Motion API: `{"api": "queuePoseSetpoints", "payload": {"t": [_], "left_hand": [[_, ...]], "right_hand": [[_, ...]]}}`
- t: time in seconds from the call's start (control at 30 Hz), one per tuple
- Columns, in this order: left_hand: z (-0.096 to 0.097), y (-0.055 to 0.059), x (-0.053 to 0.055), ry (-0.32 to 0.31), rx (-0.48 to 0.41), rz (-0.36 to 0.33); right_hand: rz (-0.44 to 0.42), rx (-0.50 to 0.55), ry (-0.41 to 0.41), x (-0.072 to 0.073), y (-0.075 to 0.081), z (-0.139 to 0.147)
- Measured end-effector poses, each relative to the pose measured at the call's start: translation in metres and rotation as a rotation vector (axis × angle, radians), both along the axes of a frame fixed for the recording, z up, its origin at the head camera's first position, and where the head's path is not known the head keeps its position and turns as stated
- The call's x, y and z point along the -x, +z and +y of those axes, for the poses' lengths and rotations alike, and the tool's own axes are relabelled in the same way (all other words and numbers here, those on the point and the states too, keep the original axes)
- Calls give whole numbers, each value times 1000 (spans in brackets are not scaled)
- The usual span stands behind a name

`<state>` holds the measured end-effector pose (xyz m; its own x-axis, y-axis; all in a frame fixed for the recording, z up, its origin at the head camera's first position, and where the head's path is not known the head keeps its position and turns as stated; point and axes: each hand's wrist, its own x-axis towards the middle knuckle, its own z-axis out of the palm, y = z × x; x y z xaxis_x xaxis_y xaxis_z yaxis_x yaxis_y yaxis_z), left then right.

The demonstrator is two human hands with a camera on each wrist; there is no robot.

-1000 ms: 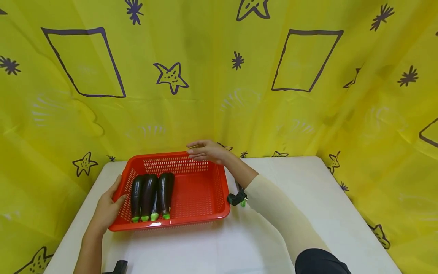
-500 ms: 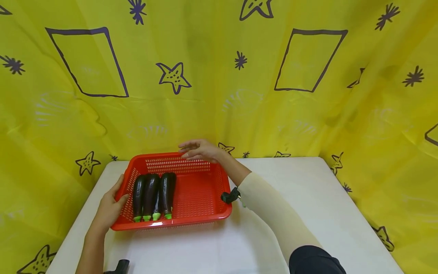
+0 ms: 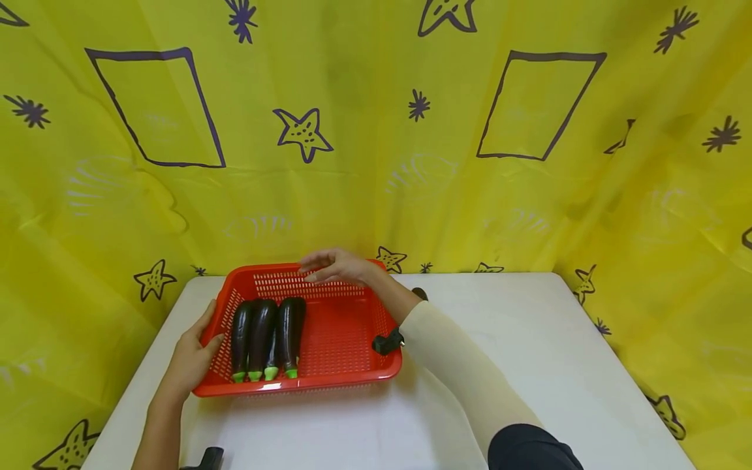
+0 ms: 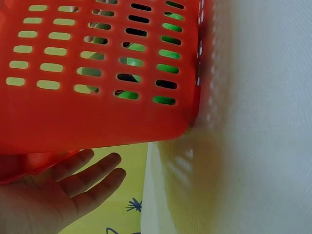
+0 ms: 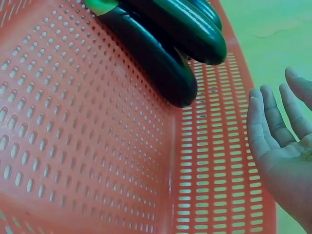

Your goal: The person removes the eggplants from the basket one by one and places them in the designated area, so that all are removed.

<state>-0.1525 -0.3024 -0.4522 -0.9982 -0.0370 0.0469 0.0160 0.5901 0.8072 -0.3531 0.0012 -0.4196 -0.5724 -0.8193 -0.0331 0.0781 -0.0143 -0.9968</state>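
A red plastic basket [image 3: 331,375] with slotted walls sits on the white table. Several glossy dark eggplants [image 3: 261,336] lie side by side in its left half, green stem ends toward me. My left hand [image 3: 189,356] grips the basket's left rim; the left wrist view shows its fingers [image 4: 92,183] reaching past the rim. Over the far rim hovers my right hand [image 3: 337,266], fingers loosely extended and holding nothing; the right wrist view shows this hand [image 5: 287,151] beside the far wall. The dark end of what looks like another eggplant [image 3: 420,294] peeks out behind the right forearm, mostly hidden.
Yellow curtain [image 3: 364,196] with drawn stars hangs behind and at both sides of the table [image 3: 499,326]. The basket's right half shows bare red floor [image 3: 337,333]. A black wrist-camera piece [image 3: 388,341] on the right arm overlaps the basket's right side.
My right hand and forearm have shifted left along the far rim, showing a dark end on the table behind the arm. The left hand stays on the left rim; the eggplants have not moved.
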Motion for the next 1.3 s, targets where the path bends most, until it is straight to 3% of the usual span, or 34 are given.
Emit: {"api": "queuePoseSetpoints", "payload": {"t": [0.57,0.83,1.03,1.3], "left_hand": [[2,1,-3,5,-4,-3],[1,2,-3,5,-15,6],[1,1,0,7,-10,27],[2,1,1,10,-12,-3]], "right_hand": [[80,-143,92,-4,-25,-10],[88,-178,144,-6,-27,-13],[79,-158,138,-5,-26,-14],[68,-198,164,-8,-31,-17]]}}
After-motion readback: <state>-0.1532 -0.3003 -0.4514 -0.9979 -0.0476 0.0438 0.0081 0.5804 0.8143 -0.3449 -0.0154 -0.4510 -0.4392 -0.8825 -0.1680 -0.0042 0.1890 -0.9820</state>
